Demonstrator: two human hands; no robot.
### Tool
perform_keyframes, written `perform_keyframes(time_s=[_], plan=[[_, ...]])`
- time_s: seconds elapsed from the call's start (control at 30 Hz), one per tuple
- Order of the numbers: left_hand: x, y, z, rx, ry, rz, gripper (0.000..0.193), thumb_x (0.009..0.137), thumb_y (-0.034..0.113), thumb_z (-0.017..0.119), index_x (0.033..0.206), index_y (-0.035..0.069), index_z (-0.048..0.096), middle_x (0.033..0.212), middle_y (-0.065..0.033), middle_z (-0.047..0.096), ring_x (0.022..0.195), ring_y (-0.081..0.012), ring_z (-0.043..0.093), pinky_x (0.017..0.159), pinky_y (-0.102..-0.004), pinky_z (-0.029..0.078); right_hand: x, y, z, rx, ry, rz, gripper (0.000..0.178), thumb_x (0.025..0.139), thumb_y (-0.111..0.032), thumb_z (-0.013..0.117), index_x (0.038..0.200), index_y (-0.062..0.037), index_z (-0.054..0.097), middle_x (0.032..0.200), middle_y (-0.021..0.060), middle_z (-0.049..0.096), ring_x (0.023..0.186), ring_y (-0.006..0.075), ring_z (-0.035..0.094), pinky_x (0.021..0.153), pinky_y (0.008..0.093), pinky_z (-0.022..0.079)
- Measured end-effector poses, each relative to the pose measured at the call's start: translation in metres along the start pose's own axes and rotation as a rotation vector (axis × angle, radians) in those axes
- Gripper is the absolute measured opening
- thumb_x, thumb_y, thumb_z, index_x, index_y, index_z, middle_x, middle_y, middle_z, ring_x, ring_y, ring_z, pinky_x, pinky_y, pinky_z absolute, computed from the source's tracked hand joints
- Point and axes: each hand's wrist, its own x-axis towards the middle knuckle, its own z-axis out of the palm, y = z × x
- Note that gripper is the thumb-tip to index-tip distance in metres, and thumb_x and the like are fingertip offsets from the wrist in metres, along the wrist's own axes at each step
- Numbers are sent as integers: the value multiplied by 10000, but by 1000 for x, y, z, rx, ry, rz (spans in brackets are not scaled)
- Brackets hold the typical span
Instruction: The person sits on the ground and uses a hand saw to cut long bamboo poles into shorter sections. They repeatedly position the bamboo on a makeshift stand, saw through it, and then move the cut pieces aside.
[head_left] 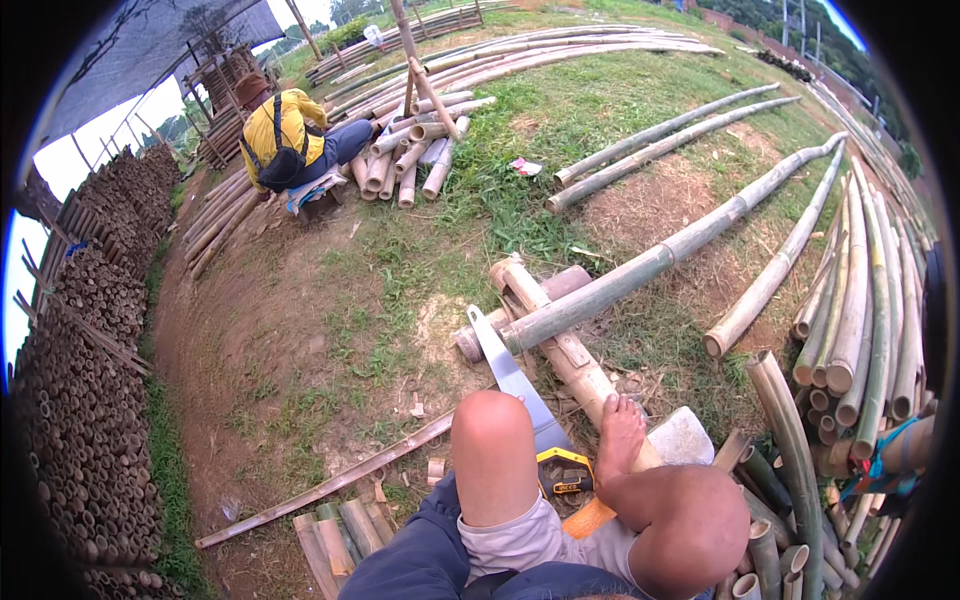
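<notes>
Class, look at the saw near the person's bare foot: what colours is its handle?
The saw handle is yellow and black, seen in the head view.

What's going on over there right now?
Neither of the wearer's hands is in view, so no grip can be confirmed. The wearer sits with a bare foot on a bamboo support. A handsaw lies between the knees, its blade reaching up by the near end of a greenish bamboo pole laid across that support; whether they touch is unclear. Farther off, a co-worker in a yellow top sits beside stacked bamboo poles.
</notes>
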Motion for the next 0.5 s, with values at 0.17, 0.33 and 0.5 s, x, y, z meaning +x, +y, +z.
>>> perform_keyframes(time_s=[0.17, 0.33, 0.5], plan=[[5, 9, -2, -102, -22, 3, 502, 948, 326, 847, 1308, -2, 727, 1237, -100, 755, 1150, -178, 690, 978, -340, 554, 31, -126, 1, 60, -366, -300, 759, 995, -188, 740, 1645, -171, 350, 1525, 128, 527, 1212, 259, 611, 1038, 403, 527], [22, 76, -54, -365, -73, 155, 477, 949, 310, 849, 1291, -4, 740, 1221, -95, 764, 1136, -175, 698, 969, -336, 558, 39, -261, -27, 356, -449, -666, 696, 1004, -141, 729, 1624, -151, 413, 1560, 142, 514, 1185, 246, 621, 994, 383, 553], [4, 188, -134, -596, -331, 681, 285, 928, 162, 853, 1148, -12, 799, 1087, -60, 798, 1019, -137, 723, 894, -301, 575, 16, -364, -60, 243, -390, -972, 758, 915, -203, 832, 1574, -77, 480, 1571, 136, 512, 1343, 263, 555, 1127, 420, 473]])
